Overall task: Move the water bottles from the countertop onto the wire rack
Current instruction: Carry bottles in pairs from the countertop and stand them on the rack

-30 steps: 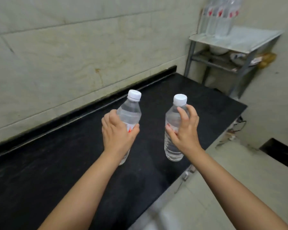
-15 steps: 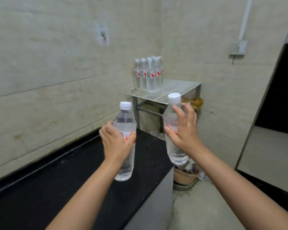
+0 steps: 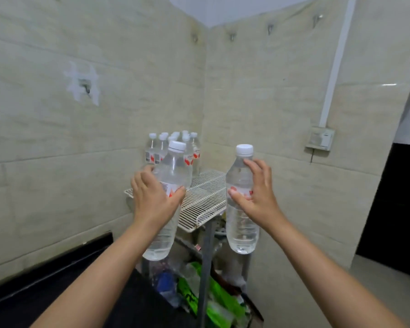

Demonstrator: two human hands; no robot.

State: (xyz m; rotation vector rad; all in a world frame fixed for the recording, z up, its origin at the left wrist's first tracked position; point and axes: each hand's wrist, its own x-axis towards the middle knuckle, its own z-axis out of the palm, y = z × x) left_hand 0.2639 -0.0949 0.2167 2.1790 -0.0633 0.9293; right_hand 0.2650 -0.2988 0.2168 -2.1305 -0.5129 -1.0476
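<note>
Black bench (image 3: 57, 301) at lower left, its end meeting the wire rack's legs.

Left hand (image 3: 154, 197) wrapped round the middle of a clear water bottle (image 3: 173, 176), fingers curled over the label, thumb on the right side. Bottle held in the air, tilted slightly with its white cap toward the right, base hanging below the level of the rack top. It sits in front of the rack's left front edge as seen from the head camera; whether it touches the rack cannot be told.

Wire rack (image 3: 204, 200) in the corner, white grid top, grey metal legs. A cluster of standing bottles (image 3: 187, 147) at its back left, against the wall, just behind the left-held bottle.

Right hand (image 3: 256, 197) grasping a second water bottle (image 3: 240, 223), thumb across the front at the label, fingers curled round the upper right side. Bottle upright, in the air, just right of the rack's front edge, base well below the grid.

Green packaging (image 3: 213, 297) and other clutter beneath the rack. Wall switch box (image 3: 320, 139) at right.
</note>
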